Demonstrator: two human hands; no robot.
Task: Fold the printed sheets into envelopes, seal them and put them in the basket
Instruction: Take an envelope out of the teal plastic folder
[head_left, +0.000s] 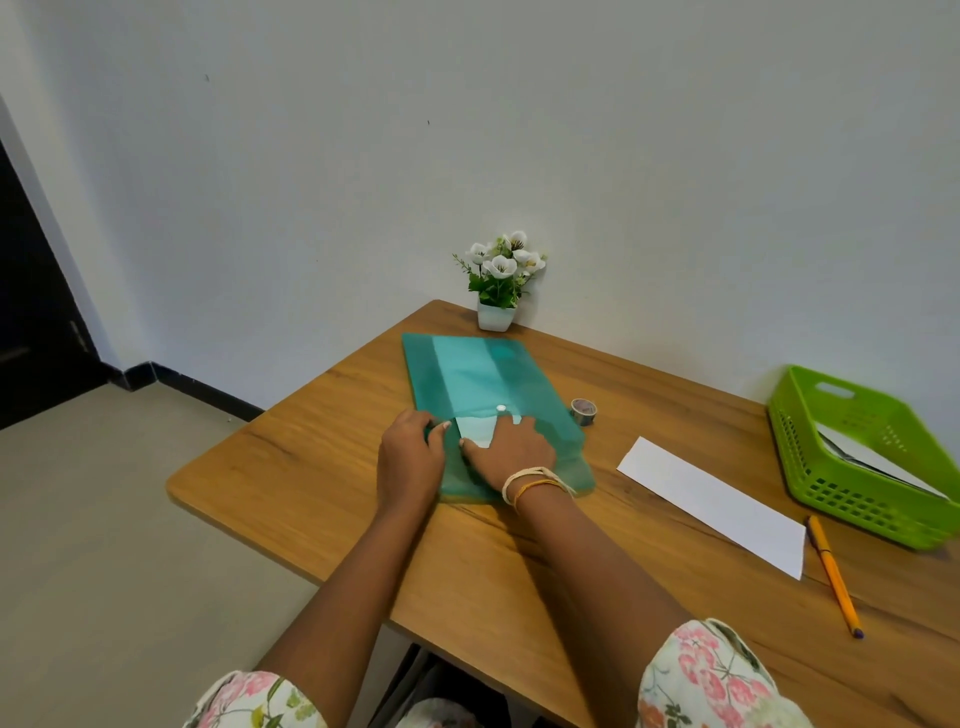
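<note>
A teal plastic folder (467, 374) with a white snap button lies on the wooden table (322, 467). My left hand (410, 452) grips the folder's near left edge, fingers curled. My right hand (511, 447) rests on the folder's near end, thumb and fingers pinching the corner of a pale printed sheet (478, 430) that shows at the folder's opening. A folded white sheet (711, 504) lies flat to the right. The green basket (857, 499) stands at the far right with white paper inside.
A small tape roll (584, 411) sits beside the folder's right edge. An orange pen (834, 574) lies near the basket's front. A white pot of flowers (498, 306) stands against the wall. The table's left edge drops to the floor.
</note>
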